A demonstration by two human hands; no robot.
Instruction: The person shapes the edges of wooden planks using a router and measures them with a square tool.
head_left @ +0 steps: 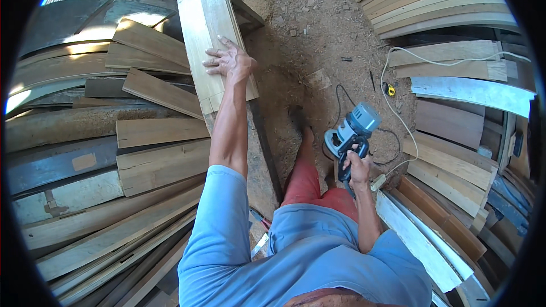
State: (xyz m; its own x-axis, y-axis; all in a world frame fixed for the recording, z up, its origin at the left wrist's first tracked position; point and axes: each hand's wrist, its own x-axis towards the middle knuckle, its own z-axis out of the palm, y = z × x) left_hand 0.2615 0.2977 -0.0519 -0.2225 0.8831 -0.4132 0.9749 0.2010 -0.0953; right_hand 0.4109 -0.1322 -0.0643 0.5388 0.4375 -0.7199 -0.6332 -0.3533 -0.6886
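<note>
The left grip is resting wide on a pale wooden board, the right grip holding a blue-grey power router clear, not cutting yet.

Brown floor, and wood chips were scattered all over it! To the left, planks lay heaped in layers, with bright patches of light striking the upper end. Across on the right, more boards were piled up, one of them whitish, and long pale timbers filled the top right.
</note>
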